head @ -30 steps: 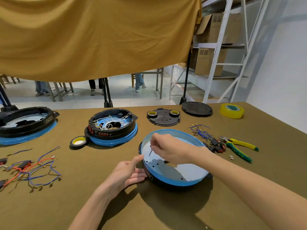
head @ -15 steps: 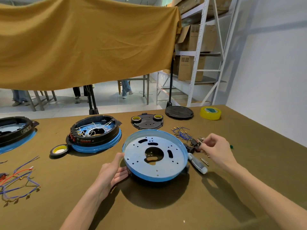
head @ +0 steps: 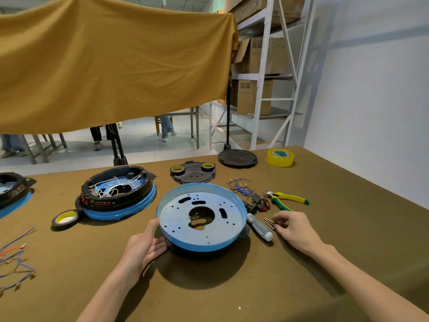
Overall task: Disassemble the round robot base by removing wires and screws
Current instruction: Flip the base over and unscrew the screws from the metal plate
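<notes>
Round robot base [head: 202, 217] sits near the middle of the olive felt-covered table [head: 232, 293], a shallow pan of smooth light-blue metal with a raised rim over a black underside. Its flat floor faces up, tilted slightly toward the person, and is pierced by a large central opening, several oblong slots and many small round holes. The left hand [head: 144, 246] grips its near-left edge, thumb lying along the rim and fingers curled under the black part.

Just right of the base lies a screwdriver [head: 258, 226] with a grey and white handle, its long axis running from far-left to near-right. The right hand [head: 294, 228] rests on the table beside it, fingers curled down at a few slim brass-coloured screws [head: 269, 222] that lie side by side; whether it pinches one or only touches them cannot be told.

Farther back are loose blue wires [head: 240, 187] with brass terminals, small black and red switches [head: 261, 202], and yellow-and-green pliers [head: 284, 198]. A second blue-rimmed base [head: 118, 194] with a black ring and white wiring stands to the left, a black tape roll [head: 66, 218] touching it.
</notes>
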Motion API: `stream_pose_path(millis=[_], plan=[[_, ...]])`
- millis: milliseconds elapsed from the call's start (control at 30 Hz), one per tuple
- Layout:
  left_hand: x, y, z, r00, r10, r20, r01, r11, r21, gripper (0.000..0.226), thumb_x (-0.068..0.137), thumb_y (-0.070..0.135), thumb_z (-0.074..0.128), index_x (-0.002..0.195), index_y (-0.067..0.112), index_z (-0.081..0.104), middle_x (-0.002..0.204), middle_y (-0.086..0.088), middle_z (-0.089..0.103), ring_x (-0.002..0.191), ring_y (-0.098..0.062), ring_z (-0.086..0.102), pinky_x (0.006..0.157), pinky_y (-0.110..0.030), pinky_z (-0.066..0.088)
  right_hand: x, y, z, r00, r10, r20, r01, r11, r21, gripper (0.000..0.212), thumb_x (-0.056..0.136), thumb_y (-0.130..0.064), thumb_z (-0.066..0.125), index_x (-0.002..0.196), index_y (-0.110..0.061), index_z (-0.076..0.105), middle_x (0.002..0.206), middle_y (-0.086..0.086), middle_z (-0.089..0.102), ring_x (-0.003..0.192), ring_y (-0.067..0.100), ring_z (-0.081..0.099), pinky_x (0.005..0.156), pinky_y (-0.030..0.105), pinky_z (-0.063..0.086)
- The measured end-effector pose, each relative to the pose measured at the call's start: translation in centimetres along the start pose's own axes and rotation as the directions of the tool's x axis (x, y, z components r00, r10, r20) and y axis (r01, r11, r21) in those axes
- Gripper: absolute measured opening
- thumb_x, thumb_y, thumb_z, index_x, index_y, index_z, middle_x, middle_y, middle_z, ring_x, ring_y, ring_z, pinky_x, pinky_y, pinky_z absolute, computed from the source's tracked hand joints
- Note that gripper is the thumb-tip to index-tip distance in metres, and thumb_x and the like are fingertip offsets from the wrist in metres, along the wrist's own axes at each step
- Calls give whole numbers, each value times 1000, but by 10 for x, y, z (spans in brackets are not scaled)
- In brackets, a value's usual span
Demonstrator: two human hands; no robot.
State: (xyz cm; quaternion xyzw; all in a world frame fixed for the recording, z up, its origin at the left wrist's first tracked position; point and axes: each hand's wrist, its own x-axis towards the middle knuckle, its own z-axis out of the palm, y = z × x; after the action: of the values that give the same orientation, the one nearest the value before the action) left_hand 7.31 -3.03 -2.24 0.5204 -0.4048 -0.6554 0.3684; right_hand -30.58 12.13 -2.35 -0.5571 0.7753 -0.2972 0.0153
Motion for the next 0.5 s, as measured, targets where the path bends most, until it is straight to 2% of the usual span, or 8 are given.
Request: stream_pose_path(millis=[67,133,233,300,333,367,433,500], plan=[[0,1,0,1000,-13,18,14,1000,-14,94,81,54,78,148,0,40,114,-25,70,101,-32,73,86,-42,60,1,-7,-2,1000,4,13,-3,999,-49,24,86,-10,71,107,-21,76,101,-9,70,90,8,63,84,30,55],[-3,1,1,997,-44,67,45,999,-14,105,67,56,83,146,2,41,109,-24,70,99,-33,73,80,-41,61,3,-21,-4,998,-20,-59,17,998,-57,27,86,-6,67,106,-23,75,102,-10,65,92,9,61,82,32,54],[-9,1,3,978,-112,178,116,993,-10,108,56,54,89,138,-3,48,112,-25,71,95,-33,77,75,-40,64,5,-61,-5,973,-109,-204,130,987,92,24,88,1,65,98,-17,76,92,-7,65,83,5,60,74,27,51],[-12,-2,6,961,-137,240,148,989,-27,97,57,50,91,127,-5,55,112,-26,72,91,-32,79,72,-39,65,3,-95,-7,959,-186,-214,227,955,190,16,93,-8,66,100,-19,75,92,-10,64,84,4,59,74,19,45],[-14,-3,7,955,-145,260,162,986,-42,90,59,48,91,123,-5,57,111,-27,73,91,-32,79,71,-38,65,1,-112,-9,960,-232,-157,264,938,223,13,96,-18,65,105,-21,73,96,-13,63,90,2,58,77,18,43],[-15,-5,8,949,-152,277,175,983,-59,84,62,45,90,120,-5,58,109,-27,74,92,-32,78,70,-38,65,-3,-128,-10,956,-286,-66,294,926,235,18,98,-34,63,111,-25,71,101,-16,62,97,0,56,81,18,42],[-18,-8,9,937,-163,309,200,976,-89,71,71,39,87,119,-6,61,107,-27,76,96,-34,78,70,-37,65,-14,-156,-9,904,-408,128,383,905,183,47,93,-66,54,126,-33,60,115,-18,57,109,-2,50,95,21,40],[-21,-10,9,927,-167,336,229,961,-154,57,77,26,82,122,-5,64,108,-27,75,99,-35,77,70,-38,65,-25,-177,2,821,-508,260,524,852,11,77,82,-82,52,142,-34,42,128,-11,53,115,8,48,102,29,37]])
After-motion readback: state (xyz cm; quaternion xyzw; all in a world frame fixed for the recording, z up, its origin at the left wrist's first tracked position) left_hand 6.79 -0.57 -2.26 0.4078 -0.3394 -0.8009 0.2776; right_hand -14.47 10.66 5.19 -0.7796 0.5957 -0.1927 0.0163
